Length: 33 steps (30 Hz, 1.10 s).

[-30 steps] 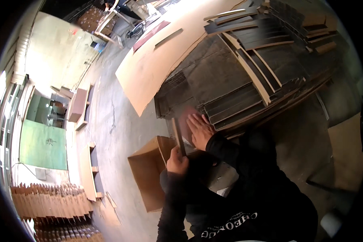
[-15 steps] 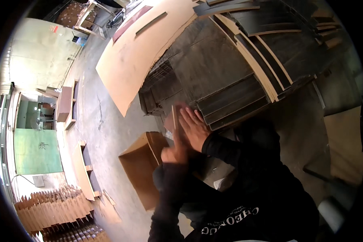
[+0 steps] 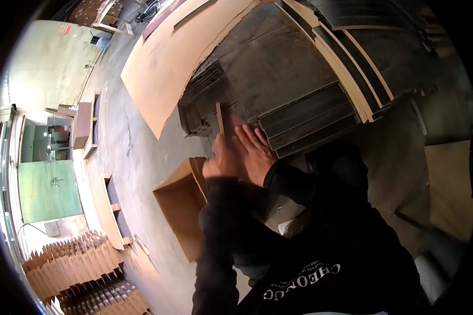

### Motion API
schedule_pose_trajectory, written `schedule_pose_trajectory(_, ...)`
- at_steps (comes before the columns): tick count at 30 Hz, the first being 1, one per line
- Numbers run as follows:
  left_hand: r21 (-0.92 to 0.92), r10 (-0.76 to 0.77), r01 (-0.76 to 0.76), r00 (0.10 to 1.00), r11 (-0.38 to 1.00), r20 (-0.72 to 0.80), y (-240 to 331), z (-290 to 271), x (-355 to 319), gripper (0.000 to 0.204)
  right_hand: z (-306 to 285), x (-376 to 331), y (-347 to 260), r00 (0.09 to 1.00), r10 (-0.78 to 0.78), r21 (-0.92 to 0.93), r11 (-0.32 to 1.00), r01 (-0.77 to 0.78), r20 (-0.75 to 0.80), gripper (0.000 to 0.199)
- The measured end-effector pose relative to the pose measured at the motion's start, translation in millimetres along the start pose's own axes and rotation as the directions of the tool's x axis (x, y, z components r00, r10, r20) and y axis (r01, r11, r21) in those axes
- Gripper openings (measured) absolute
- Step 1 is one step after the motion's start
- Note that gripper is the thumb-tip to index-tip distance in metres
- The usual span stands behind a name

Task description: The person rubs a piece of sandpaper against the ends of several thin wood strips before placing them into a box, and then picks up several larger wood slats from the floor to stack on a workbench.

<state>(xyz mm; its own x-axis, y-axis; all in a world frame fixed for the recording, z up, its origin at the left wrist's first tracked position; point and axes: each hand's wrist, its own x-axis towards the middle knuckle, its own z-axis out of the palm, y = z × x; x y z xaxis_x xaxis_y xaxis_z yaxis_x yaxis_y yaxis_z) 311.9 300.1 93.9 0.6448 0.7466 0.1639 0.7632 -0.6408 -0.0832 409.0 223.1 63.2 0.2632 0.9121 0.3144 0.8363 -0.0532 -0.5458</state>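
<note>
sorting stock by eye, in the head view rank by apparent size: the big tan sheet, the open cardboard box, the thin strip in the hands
1. big tan sheet
2. open cardboard box, though nearer the camera
3. thin strip, held between left hand and right hand

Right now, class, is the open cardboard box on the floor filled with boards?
No: the cardboard box shows only its bare brown inside, with no boards in it.

Black long-sleeved sweatshirt with white lettering across the chest.

Both black-sleeved forearms reach forward, close together. The left hand (image 3: 218,161) is curled closed. The right hand (image 3: 255,152) lies flat, fingers (image 3: 249,134) extended.
</note>
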Motion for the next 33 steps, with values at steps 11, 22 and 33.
schedule_pose_trajectory(11, 0.122, 0.13, -0.105, 0.967, 0.987, -0.219, -16.1, 13.2, -11.9, 0.044, 10.9, -1.3, -4.3, 1.0, -0.019, 0.022, 1.0, 0.02, -0.02, 0.056)
schedule_pose_trajectory(22, -0.082, 0.082, -0.083, 0.996, 0.993, -0.021, -7.0, -26.8, -54.0, 0.051, 4.2, -0.6, -2.1, 0.999, 0.001, 0.025, 1.0, 0.0, -0.048, 0.052)
schedule_pose_trajectory(33, -0.745, -0.14, 0.151, 0.987, 0.65, 0.078, -17.4, -14.1, -78.3, 0.047, 0.6, 0.5, -2.9, 0.999, -0.01, 0.042, 0.999, 0.008, 0.038, 0.055)
